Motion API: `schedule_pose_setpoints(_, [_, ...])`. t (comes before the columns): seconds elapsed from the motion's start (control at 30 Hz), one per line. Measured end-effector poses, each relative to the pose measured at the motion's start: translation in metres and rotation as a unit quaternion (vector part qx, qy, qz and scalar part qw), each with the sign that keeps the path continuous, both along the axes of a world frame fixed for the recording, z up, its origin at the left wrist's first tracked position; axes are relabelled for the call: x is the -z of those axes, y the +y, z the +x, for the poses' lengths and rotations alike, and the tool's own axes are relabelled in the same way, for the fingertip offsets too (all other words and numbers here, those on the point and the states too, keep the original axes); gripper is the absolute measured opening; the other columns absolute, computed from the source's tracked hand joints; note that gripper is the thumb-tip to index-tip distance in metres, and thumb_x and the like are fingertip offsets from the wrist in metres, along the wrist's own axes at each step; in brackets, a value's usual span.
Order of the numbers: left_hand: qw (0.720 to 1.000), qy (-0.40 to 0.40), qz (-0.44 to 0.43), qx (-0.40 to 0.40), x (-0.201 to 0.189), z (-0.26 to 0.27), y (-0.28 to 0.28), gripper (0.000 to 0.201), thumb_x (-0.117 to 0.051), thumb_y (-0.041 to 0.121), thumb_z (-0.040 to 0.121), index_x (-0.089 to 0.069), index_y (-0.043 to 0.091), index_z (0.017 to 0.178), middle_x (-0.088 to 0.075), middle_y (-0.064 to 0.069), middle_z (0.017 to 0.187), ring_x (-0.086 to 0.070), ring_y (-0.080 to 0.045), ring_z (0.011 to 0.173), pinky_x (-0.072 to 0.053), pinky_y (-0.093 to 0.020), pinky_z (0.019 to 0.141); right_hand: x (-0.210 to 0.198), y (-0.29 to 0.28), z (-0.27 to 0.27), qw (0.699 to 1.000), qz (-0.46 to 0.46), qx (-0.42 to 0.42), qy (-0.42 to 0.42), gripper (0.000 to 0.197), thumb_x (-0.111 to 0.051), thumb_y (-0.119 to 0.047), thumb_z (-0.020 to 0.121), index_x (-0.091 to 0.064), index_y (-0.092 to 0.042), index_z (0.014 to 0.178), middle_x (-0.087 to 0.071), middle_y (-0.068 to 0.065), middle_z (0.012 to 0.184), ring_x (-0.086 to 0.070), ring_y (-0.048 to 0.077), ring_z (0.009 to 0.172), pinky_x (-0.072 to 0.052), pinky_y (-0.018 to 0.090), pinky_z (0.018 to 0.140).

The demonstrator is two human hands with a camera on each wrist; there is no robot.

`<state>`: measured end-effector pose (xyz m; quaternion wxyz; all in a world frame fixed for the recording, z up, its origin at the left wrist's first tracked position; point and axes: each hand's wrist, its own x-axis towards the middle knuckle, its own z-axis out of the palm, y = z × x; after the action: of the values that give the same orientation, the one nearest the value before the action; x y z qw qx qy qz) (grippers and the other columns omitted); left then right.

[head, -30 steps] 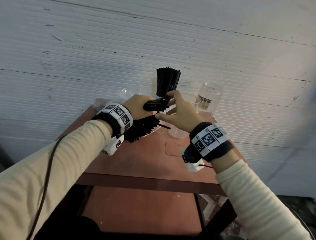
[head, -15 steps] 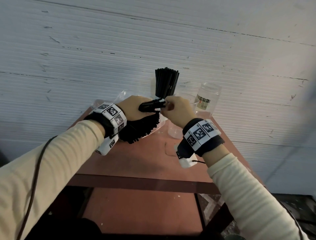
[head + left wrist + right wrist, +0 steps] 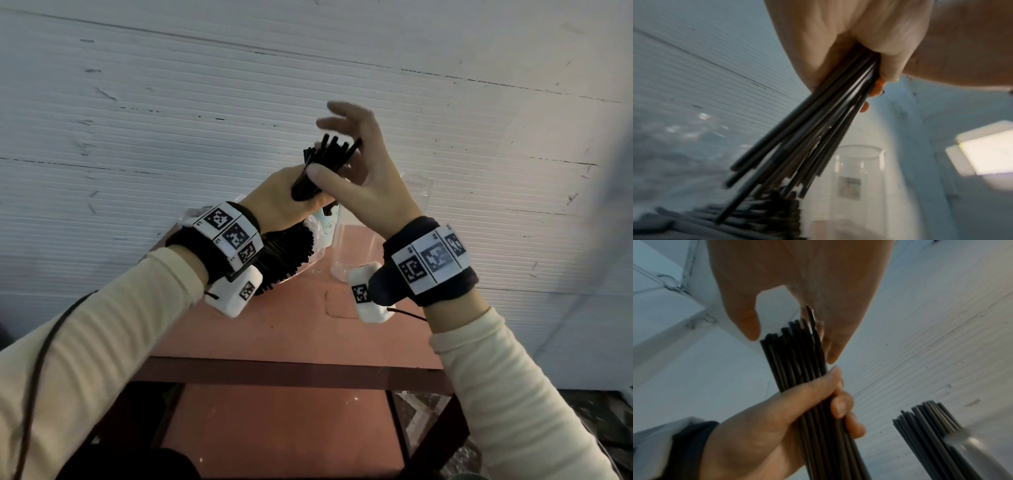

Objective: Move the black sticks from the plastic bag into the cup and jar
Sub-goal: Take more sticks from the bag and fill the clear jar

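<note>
Black sticks (image 3: 322,168) are in a bundle above the table, grasped by the left hand (image 3: 277,202).
Right hand (image 3: 363,178) touches their tips with relaxed fingers; more sticks lie in the plastic bag (image 3: 308,246) beside the empty jar (image 3: 857,172) on the red table (image 3: 294,335).

A reddish-brown table (image 3: 294,342) is filling the lower middle of the head view, with a darker front rail and a lower shelf (image 3: 274,431) showing beneath it. A white ribbed wall (image 3: 137,102) is spanning the whole upper frame. A patterned floor (image 3: 421,411) is peeking through at lower right.
</note>
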<state>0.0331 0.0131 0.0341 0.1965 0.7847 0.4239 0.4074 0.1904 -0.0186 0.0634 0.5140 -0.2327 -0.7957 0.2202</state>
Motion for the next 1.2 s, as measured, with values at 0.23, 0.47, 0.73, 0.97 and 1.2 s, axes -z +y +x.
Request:
schedule_pose_setpoints(0.23, [0.976, -0.150, -0.143, 0.064, 0.029, 0.033, -0.003, 0.028, -0.066, 0.013, 0.086, -0.062, -0.007, 0.105, -0.067, -0.027, 0.102, -0.065, -0.027, 0.093, -0.052, -0.042, 0.090, 0.008, 0.011, -0.006, 0.982, 0.106, 0.144, -0.061, 0.021, -0.066, -0.024, 0.087, -0.066, -0.016, 0.106, -0.062, -0.004, 0.108, -0.055, 0.002, 0.104, -0.040, 0.011, 0.091])
schedule_pose_setpoints(0.47, [0.938, -0.135, -0.294, 0.128, 0.057, 0.042, -0.002, 0.044, -0.074, 0.004, 0.077, -0.061, 0.001, 0.118, -0.065, -0.020, 0.118, -0.061, -0.029, 0.115, -0.046, -0.043, 0.104, 0.048, 0.022, 0.004, 0.977, 0.078, 0.176, -0.088, 0.024, -0.067, -0.019, 0.085, -0.065, -0.015, 0.109, -0.059, 0.003, 0.108, -0.054, 0.008, 0.097, -0.043, 0.013, 0.087])
schedule_pose_setpoints(0.73, [0.934, -0.094, -0.328, 0.110, 0.059, 0.044, -0.004, 0.039, -0.072, 0.016, 0.082, -0.061, -0.002, 0.116, -0.067, -0.018, 0.115, -0.062, -0.028, 0.112, -0.046, -0.042, 0.103, 0.053, 0.026, 0.006, 0.974, 0.099, 0.194, -0.067, 0.015, -0.068, -0.013, 0.083, -0.067, -0.006, 0.096, -0.058, 0.004, 0.105, -0.054, 0.007, 0.092, -0.037, 0.003, 0.083])
schedule_pose_setpoints(0.97, [0.938, -0.090, -0.319, 0.100, 0.061, 0.047, -0.006, 0.020, -0.067, 0.016, 0.088, -0.066, 0.004, 0.104, -0.070, -0.008, 0.096, -0.066, -0.015, 0.094, -0.053, -0.022, 0.085, 0.052, 0.017, 0.010, 0.972, 0.130, 0.194, -0.015, 0.052, -0.074, -0.013, 0.079, -0.053, -0.006, 0.126, -0.045, 0.011, 0.124, -0.043, 0.006, 0.112, -0.031, 0.003, 0.096])
schedule_pose_setpoints(1.2, [0.947, -0.079, -0.298, 0.093, 0.063, 0.042, 0.002, 0.024, -0.068, 0.014, 0.087, -0.065, -0.006, 0.098, -0.066, -0.014, 0.093, -0.064, -0.021, 0.095, -0.051, -0.029, 0.090, 0.052, 0.019, 0.015, 0.974, 0.077, 0.185, -0.103, 0.040, -0.068, -0.031, 0.088, -0.061, -0.011, 0.122, -0.059, 0.000, 0.120, -0.053, 0.002, 0.106, -0.043, 0.013, 0.091])
